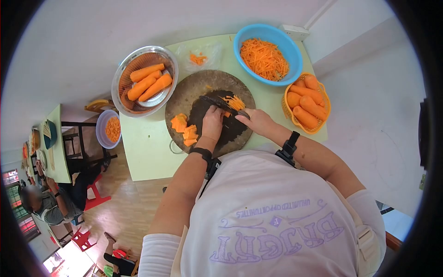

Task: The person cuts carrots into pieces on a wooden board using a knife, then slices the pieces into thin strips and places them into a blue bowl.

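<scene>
On a round, dark-stained cutting board [184, 87], my right hand [258, 123] is closed on the handle of a dark-bladed knife [217, 101]. The blade lies across the middle of the board. Close against its near side is my left hand [213, 123], fingers bent down over a piece of carrot that is mostly hidden. Thin carrot strips [234, 102] lie just beyond the blade, toward the right. Left of my left hand, several flat carrot slices [184, 129] sit in a loose pile on the board.
A metal bowl [119, 99] with whole carrots stands left, a blue basin [295, 57] of carrot shreds back right. Beside it is an orange basket [326, 113] of carrots. A plastic bag [213, 53] with scraps lies behind the board. A person [60, 203] sits at another table far left.
</scene>
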Available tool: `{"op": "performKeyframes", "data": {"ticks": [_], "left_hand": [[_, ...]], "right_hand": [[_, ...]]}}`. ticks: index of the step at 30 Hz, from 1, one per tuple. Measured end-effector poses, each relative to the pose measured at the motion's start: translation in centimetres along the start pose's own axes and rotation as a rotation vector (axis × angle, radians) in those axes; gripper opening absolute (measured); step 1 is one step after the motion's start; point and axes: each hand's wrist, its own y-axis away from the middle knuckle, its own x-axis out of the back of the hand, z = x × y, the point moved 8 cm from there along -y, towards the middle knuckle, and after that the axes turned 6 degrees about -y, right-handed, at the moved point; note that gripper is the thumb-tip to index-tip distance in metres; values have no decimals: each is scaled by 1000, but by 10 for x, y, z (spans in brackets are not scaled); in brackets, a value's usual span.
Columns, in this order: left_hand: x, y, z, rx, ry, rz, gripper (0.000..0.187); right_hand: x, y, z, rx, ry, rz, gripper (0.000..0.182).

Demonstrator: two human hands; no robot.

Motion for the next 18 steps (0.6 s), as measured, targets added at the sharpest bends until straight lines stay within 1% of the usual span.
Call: {"op": "performKeyframes", "data": {"ticks": [4,7,9,12,18], "left_hand": [[-1,1,-1,-9,-3,-1,8],[1,0,1,-36,-39,39,8],[-3,0,-2,27,-8,-32,8],[-1,0,-1,20,-16,-25,8],[-3,0,-2,13,-17,-26,7]], "right_hand": [[3,6,-3,16,-35,-1,54],[3,8,4,15,-41,-15,53],[1,9,5,7,-20,-35,52],[4,12,3,-9,-57,-28,52],[1,7,6,13,-11,-28,53]]}}
